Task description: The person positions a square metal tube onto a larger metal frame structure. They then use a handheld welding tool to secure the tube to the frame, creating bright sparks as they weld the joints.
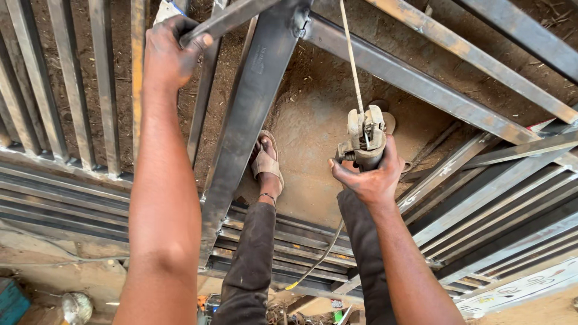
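Observation:
My left hand [170,51] is stretched forward and wrapped around a slanted grey steel bar [232,18] near the top of a metal frame. My right hand [370,174] grips a worn electrode holder [363,137] with a thin welding rod [351,57] clamped in its jaws and pointing up toward a joint of the frame [299,21]. A wide dark steel beam [247,120] runs down between my arms. Below it, my legs in dark trousers and my sandalled foot [267,162] stand on brown dirt.
Rows of rectangular steel tubes form a gate panel at left [60,90] and lower right [500,210]. Diagonal steel tubes [421,84] cross the top right. A cable [319,262] trails down from the holder. A blue box [11,301] sits bottom left.

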